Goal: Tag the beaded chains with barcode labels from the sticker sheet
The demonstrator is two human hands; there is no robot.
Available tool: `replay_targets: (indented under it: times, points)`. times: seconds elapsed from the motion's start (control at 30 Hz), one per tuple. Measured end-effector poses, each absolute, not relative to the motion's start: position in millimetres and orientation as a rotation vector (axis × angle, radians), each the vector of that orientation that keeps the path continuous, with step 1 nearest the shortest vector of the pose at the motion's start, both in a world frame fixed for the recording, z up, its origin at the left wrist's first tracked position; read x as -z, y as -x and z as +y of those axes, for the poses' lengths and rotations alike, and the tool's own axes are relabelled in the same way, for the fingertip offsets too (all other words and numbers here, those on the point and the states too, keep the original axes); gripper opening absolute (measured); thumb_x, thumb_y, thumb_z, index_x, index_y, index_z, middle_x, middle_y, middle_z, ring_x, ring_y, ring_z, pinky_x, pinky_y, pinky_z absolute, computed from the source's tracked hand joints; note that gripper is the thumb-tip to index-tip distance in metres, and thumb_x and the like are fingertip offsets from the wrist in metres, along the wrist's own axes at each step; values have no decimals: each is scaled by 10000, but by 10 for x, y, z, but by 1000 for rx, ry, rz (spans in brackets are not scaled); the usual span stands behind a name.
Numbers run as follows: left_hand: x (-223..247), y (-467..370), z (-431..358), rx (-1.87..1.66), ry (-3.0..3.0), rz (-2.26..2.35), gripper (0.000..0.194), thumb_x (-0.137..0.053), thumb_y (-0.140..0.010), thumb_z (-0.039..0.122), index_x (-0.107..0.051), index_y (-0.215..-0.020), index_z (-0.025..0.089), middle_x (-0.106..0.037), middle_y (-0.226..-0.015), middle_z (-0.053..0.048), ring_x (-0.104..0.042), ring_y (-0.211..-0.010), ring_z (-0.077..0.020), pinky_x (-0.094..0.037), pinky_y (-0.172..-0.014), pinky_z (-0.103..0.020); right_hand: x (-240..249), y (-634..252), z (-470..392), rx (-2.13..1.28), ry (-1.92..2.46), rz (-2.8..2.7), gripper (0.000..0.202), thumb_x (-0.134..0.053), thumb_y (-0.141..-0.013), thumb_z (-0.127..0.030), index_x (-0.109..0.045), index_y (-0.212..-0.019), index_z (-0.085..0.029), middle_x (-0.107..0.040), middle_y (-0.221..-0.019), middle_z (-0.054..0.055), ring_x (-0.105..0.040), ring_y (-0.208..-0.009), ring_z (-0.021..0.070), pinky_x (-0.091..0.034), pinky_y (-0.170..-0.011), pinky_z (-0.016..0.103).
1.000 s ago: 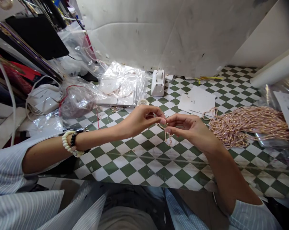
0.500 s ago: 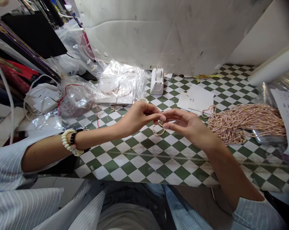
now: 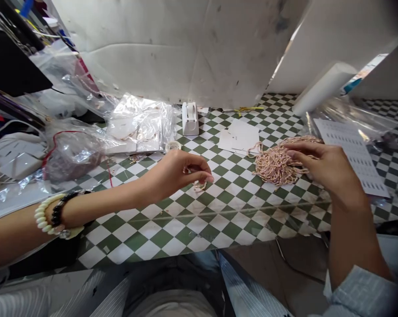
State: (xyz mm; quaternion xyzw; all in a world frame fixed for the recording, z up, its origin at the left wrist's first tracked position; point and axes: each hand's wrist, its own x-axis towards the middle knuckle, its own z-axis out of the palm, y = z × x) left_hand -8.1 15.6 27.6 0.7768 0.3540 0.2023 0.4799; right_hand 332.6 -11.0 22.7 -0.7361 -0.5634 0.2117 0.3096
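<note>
My left hand (image 3: pixel 192 171) hovers over the table's middle, its thumb and fingers pinched on a small beaded bracelet (image 3: pixel 199 187) whose loop shows below the fingertips. At the right, my right hand (image 3: pixel 329 167) reaches over a bundle of pink and gold beaded strands (image 3: pixel 274 167). Its thumb and forefinger close in on strands at the top of the bundle, while the palm hides the bundle's right end. A few tiny gold beads (image 3: pixel 164 212) lie on the table in front of my left hand.
A white tape dispenser (image 3: pixel 190 121) stands at the back, with white cards (image 3: pixel 240 136) to its right. Clear plastic bags (image 3: pixel 139 123) crowd the left. A printed sheet (image 3: pixel 354 154) and a white roll (image 3: pixel 324 88) are at the right. The checkered cloth (image 3: pixel 186 237) covers the table.
My right hand has left my left hand and moved right to the beaded strands. The left hand keeps the bracelet. The whole view has turned to the right.
</note>
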Motion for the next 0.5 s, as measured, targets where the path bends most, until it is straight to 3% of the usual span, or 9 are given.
replay_targets:
  times: [0.07, 0.2, 0.33, 0.43, 0.5]
  points:
    - [-271, -11, 212, -507, -1861, 800, 162, -667, -914, 285, -754, -850, 165, -734, -774, -37, -656, -677, -114, -533, -610, -214, -189, -3523, -51, -545, 2030, -1501, 395, -668, -849, -434, -782, -986, -82, -723, -1070, 180, -643, -972, 209, -454, -827, 352]
    - [-469, -247, 267, -587, -1778, 638, 141, -661, -907, 232, -757, -894, 130, -750, -820, -41, -696, -719, -123, -596, -668, -219, -23, -3553, 28, -542, 2068, -1510, 299, -648, -857, -362, -776, -884, -94, -732, -863, 122, -619, -731, 145, -438, -699, 322]
    - [-697, -409, 318, -660, -1805, 610, 193, -658, -905, 228, -745, -1023, 103, -761, -920, -52, -715, -801, -133, -614, -759, -244, 80, -3517, 93, -307, 2109, -1397, 41, -719, -753, -143, -735, -767, -108, -723, -845, 114, -590, -738, 155, -438, -770, 330]
    - [-550, -447, 448, -591, -1796, 676, 241, -603, -912, 168, -716, -1104, 77, -761, -1013, -85, -726, -891, -147, -613, -837, -266, 66, -3550, 122, -227, 2063, -1332, 48, -694, -761, -148, -702, -808, -139, -719, -920, 113, -590, -798, 164, -437, -840, 341]
    - [-312, -445, 544, -495, -1807, 707, 290, -534, -916, 130, -691, -1151, 63, -754, -1061, -108, -722, -952, -152, -604, -883, -274, 30, -3561, 142, -236, 2004, -1264, 34, -637, -799, -171, -650, -819, -147, -705, -919, 124, -593, -775, 157, -455, -798, 339]
